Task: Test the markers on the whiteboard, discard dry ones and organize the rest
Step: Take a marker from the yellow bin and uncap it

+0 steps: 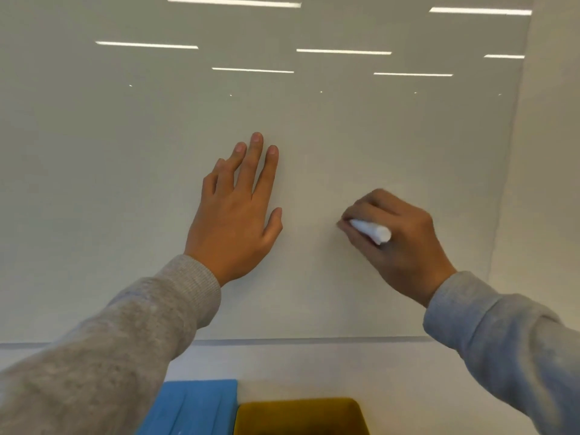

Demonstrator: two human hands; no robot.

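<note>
Left hand [233,215]: flat on whiteboard [125,152], fingers straight.
Right hand [397,237]: at 3 o'clock, grip grasping marker [372,231].
Board edge [314,341]: bare board above.

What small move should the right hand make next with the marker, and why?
Probably drag the marker a short way across the whiteboard. The right hand grips it with the tip end at the board, the left hand lies flat beside it, and no ink mark is visible there.

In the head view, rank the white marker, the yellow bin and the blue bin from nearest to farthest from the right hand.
1. White marker: gripped in the right hand itself, tip end toward the whiteboard.
2. Yellow bin: below, bottom centre.
3. Blue bin: below, left of the yellow one.
</note>
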